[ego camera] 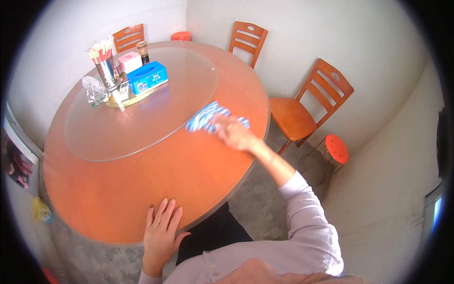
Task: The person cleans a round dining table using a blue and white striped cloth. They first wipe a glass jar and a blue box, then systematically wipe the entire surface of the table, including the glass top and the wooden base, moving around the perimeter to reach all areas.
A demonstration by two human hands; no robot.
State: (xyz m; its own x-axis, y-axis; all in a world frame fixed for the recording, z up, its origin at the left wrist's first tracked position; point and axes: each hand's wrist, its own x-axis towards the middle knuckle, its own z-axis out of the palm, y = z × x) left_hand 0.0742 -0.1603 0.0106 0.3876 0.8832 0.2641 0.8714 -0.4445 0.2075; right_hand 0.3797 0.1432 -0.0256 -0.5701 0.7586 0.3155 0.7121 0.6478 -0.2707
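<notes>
My right hand [236,134] presses a blue-and-white striped cloth [204,119] onto the round wooden table [170,177], just beside the rim of the glass turntable [152,124]. Hand and cloth are blurred. Near the table's front edge my left hand [162,223] rests palm down, fingers a little apart, with a ring on one finger and nothing held. On the turntable stand a blue tissue box [148,77], a pink tissue box [130,62], a jar of dark liquid [143,53] and a metal holder [108,72] full of wrapped chopsticks [100,51]. Crumpled clear plastic [93,87] lies beside the holder.
A wooden chair [292,113] stands close to the table's right edge, with a red-topped stool [336,148] behind it. Two more chairs [248,39] [129,37] and red stools [181,36] are at the far side. Walls enclose the table; a yellow bag [41,209] is at the left.
</notes>
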